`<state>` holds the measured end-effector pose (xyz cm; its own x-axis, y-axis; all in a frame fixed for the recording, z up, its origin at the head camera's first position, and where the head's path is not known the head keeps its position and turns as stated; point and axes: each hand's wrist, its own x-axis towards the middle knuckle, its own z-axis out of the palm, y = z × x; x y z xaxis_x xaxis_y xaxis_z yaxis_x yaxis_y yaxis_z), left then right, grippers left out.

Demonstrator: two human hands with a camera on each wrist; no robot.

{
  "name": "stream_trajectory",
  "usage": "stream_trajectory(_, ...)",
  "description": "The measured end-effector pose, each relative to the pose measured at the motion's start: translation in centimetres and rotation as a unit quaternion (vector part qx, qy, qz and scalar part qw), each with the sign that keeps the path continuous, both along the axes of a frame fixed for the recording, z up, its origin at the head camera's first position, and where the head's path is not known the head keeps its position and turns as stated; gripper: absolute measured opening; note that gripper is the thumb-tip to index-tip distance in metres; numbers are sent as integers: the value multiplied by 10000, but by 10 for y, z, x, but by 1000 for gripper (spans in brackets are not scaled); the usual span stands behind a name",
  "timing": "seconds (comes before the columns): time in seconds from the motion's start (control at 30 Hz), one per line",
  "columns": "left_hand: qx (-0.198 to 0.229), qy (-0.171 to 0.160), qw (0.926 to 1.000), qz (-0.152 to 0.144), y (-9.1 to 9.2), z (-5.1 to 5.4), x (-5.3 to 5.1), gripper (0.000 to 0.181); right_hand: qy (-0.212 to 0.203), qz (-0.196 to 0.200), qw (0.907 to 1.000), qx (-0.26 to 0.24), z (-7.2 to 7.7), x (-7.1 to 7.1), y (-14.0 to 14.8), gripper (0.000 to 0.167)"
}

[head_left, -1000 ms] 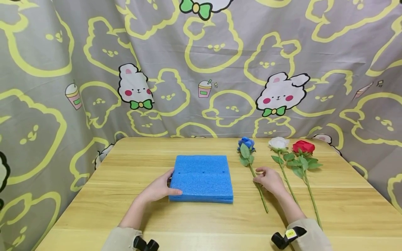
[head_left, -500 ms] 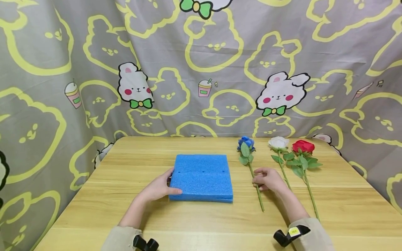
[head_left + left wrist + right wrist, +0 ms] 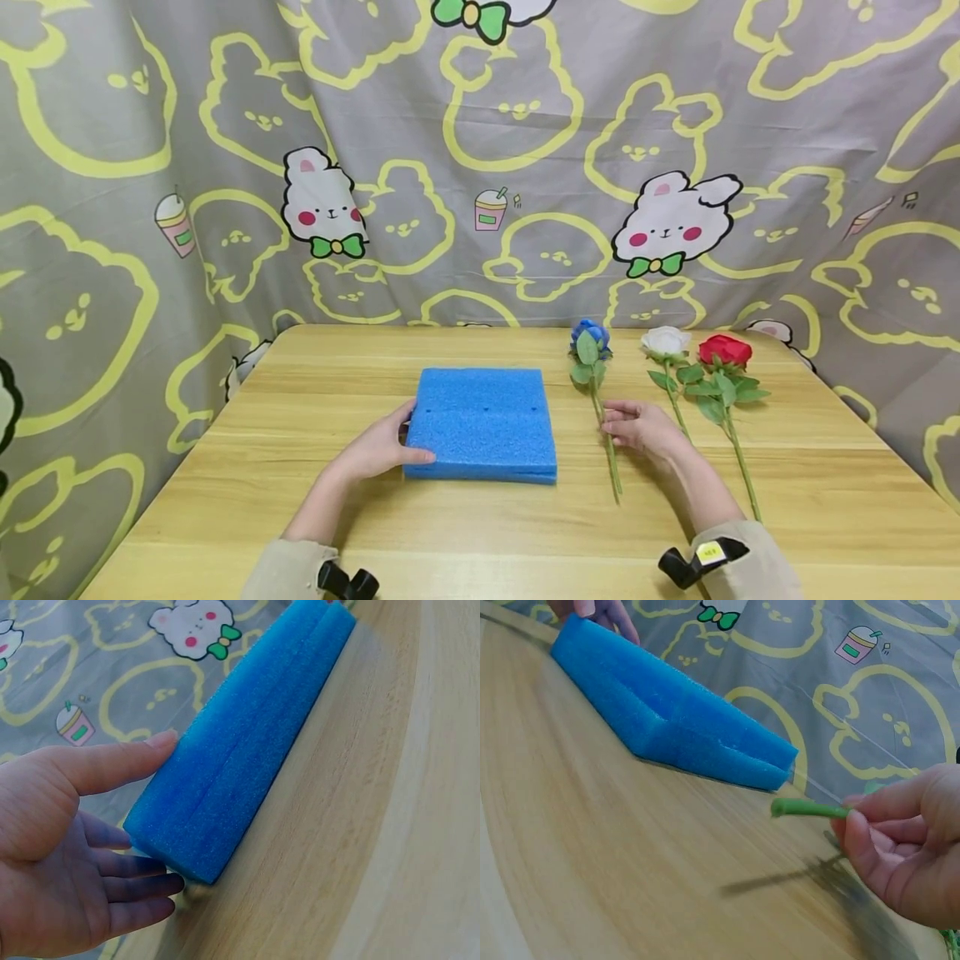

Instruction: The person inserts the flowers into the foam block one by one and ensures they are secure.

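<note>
A thick blue foam block (image 3: 483,425) lies on the wooden table, with a row of small holes across its top. My left hand (image 3: 378,443) rests against its left side, the thumb over the front edge. In the left wrist view those fingers (image 3: 139,907) are nearly straight beside the block's end. My right hand (image 3: 643,429) pinches the green stem of a blue artificial rose (image 3: 590,340) between thumb and fingers. In the right wrist view the stem's cut end (image 3: 780,808) is off the table, its shadow apart from it. The rose's bloom points away from me.
To the right of my right hand lie a white rose (image 3: 665,343) and a red rose (image 3: 725,351), stems toward me. A patterned curtain (image 3: 420,167) hangs behind and beside the table (image 3: 480,542).
My right hand has taken hold of the blue rose's stem. The stem's lower end has swung to the left and the bloom has risen slightly. The left hand and foam block have not moved.
</note>
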<state>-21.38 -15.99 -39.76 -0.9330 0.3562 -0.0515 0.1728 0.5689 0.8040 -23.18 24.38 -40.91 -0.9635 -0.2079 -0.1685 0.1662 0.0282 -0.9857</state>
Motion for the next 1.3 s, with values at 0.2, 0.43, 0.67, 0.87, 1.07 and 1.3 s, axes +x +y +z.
stream_trajectory(0.2,89,0,9999,-143,-2,-1,-1,102,278,-98,9986,-440,2,0,0,62)
stream_trajectory(0.43,15,9,9997,-235,-3,-2,-2,104,380,-277,9943,-953,6,2,-2,50)
stream_trajectory(0.67,76,-82,9996,-268,-3,-2,1,105,517,-141,9894,-1349,8,3,-4,23)
stream_trajectory(0.87,208,-146,9992,-298,-5,-3,1,103,602,331,9900,-1232,9,4,-7,17)
stream_trajectory(1.07,192,-87,9993,-293,-5,-3,2,102,883,484,9910,-877,13,5,-14,21)
stream_trajectory(1.3,193,-135,9994,-264,-5,-3,2,102,1288,462,9890,-562,18,9,-23,24)
